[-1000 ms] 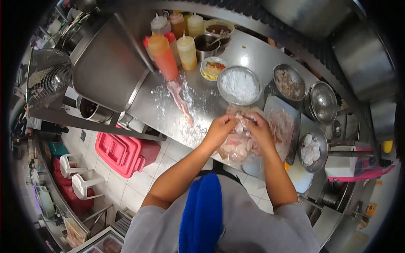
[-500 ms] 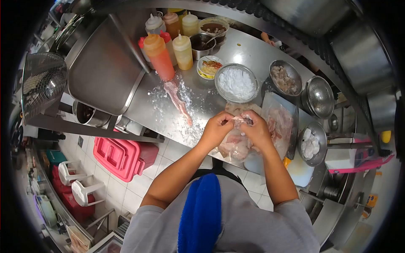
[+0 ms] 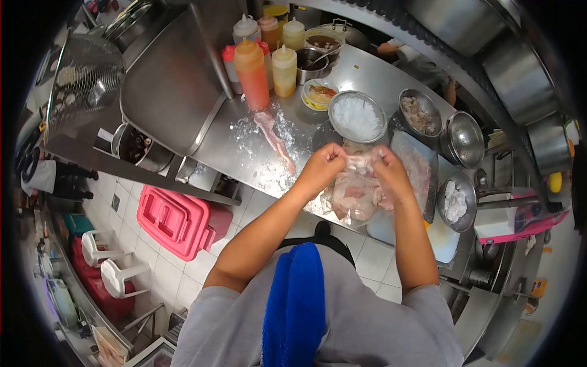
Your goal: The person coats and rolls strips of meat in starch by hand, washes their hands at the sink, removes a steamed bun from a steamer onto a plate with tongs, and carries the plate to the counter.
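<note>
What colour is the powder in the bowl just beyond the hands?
White; the powder shows best in the head view.

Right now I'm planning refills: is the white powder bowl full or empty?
Not empty: white powder spreads across most of the bowl. Cannot tell if full; its depth is hidden.
</note>
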Tool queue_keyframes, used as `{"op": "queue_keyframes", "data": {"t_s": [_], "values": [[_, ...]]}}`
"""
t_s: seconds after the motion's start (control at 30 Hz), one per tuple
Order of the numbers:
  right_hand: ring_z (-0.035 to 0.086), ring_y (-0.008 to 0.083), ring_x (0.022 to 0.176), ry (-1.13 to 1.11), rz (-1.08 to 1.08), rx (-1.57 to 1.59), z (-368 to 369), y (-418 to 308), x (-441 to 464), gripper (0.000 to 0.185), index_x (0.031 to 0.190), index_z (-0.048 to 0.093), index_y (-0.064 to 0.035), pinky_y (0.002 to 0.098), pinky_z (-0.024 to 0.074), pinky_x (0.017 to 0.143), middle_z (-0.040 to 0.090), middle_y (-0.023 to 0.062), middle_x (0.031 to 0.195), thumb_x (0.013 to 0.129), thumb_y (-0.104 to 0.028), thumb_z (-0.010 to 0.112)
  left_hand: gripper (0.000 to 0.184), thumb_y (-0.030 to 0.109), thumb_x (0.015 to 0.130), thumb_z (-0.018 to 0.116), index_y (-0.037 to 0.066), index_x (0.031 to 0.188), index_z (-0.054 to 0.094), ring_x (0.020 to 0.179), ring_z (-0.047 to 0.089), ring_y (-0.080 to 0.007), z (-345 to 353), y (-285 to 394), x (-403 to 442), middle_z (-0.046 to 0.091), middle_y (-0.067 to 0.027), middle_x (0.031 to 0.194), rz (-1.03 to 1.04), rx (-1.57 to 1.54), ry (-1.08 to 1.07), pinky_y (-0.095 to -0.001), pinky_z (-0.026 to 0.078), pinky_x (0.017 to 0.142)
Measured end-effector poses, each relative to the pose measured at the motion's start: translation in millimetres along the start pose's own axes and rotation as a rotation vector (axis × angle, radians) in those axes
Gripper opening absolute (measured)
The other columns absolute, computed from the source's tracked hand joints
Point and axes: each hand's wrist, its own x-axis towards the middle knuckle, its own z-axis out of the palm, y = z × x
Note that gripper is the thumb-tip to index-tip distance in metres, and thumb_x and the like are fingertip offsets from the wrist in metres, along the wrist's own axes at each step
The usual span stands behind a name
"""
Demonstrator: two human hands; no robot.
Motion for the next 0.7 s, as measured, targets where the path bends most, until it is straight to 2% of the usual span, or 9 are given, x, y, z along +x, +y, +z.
{"op": "queue_keyframes", "data": {"t_s": [0.07,0.13,0.2,0.27,0.33,0.47,0.53,0.6,0.7], "values": [[0.047,0.005,0.07,0.029,0.053,0.095,3.9,-8.2,7.2,0.012,0.091,0.057,-0.0042,0.0201,0.0396,0.065,0.054,-0.0026,0.08,0.08,-0.008,0.056,0.012,0.01,0.087,0.054,0.003,0.098,0.054,0.084,0.054,-0.0084,-0.2,5.1,-1.5,0.059,-0.0029,0.094,-0.053,-0.07,-0.013,-0.0238,0.044,0.078],[0.049,0.0053,0.071,0.007,-0.084,-0.141,10.0,-30.3,14.2,0.011,0.091,0.057,-0.0043,0.0215,0.042,0.065,0.055,-0.0024,0.081,0.08,-0.007,0.055,0.019,0.013,0.089,0.055,0.003,0.106,0.052,0.081,0.055,-0.0075,5.7,10.6,-6.6,0.059,-0.0013,0.092,-0.043,-0.036,-0.015,-0.0232,0.046,0.074],[0.051,0.0057,0.073,-0.07,-0.151,-0.126,12.6,-41.7,23.6,0.013,0.092,0.058,-0.0036,0.0224,0.0435,0.066,0.057,-0.0013,0.082,0.081,-0.008,0.055,0.023,0.013,0.089,0.057,0.003,0.108,0.051,0.083,0.055,-0.0069,13.1,15.7,-2.3,0.059,-0.0015,0.091,0.105,0.047,-0.026,-0.0237,0.046,0.074],[0.054,0.0063,0.075,-0.164,-0.21,-0.346,12.3,-54.3,32.9,0.015,0.094,0.06,-0.0023,0.0228,0.0446,0.067,0.059,-0.0004,0.082,0.081,-0.009,0.057,0.023,0.015,0.088,0.059,0.002,0.107,0.053,0.082,0.056,-0.0071,20.0,22.9,3.3,0.059,-0.0017,0.087,0.141,0.12,0.023,-0.0234,0.046,0.072],[0.055,0.0072,0.076,-0.254,-0.223,-0.334,9.4,-64.8,43.4,0.015,0.095,0.062,-0.0025,0.0234,0.0455,0.069,0.061,0.0007,0.084,0.083,-0.012,0.059,0.025,0.017,0.086,0.064,0.0,0.103,0.056,0.078,0.058,-0.0075,25.9,31.3,8.3,0.06,-0.002,0.081,0.177,0.241,0.124,-0.0227,0.047,0.067],[0.056,0.0078,0.079,-0.204,-0.241,-0.259,2.3,-71.8,65.6,0.016,0.1,0.061,-0.0056,0.0237,0.0464,0.069,0.062,0.0007,0.09,0.086,-0.014,0.059,0.016,0.015,0.088,0.061,0.003,0.095,0.054,0.076,0.06,-0.0093,23.4,34.2,25.7,0.061,-0.0028,0.086,0.109,0.099,0.118,-0.0232,0.05,0.068],[0.056,0.0095,0.083,-0.048,-0.145,-0.03,6.4,-67.1,64.5,0.022,0.107,0.058,-0.0055,0.0237,0.0451,0.072,0.06,0.0019,0.095,0.093,-0.022,0.052,0.014,0.013,0.088,0.059,0.003,0.095,0.053,0.075,0.061,-0.0103,20.4,41.8,31.7,0.061,-0.0033,0.085,0.052,0.058,0.126,-0.0239,0.051,0.068],[0.056,0.011,0.083,-0.036,-0.057,0.082,3.1,-45.3,65.8,0.033,0.113,0.054,-0.006,0.0265,0.047,0.068,0.058,0.0037,0.102,0.091,-0.031,0.055,0.013,0.012,0.089,0.058,0.003,0.095,0.052,0.074,0.062,-0.0113,21.5,44.0,28.1,0.061,-0.0037,0.084,-0.015,0.018,0.132,-0.0246,0.052,0.068],[0.057,0.0141,0.087,0.016,0.41,0.22,-1.1,5.6,70.4,0.047,0.114,0.055,-0.0083,0.0309,0.048,0.067,0.058,0.0055,0.105,0.088,-0.048,0.053,0.011,0.006,0.088,0.053,0.002,0.098,0.05,0.074,0.064,-0.0142,13.0,47.5,35.0,0.063,-0.0071,0.085,0.007,-0.111,0.225,-0.0258,0.053,0.07]]}}
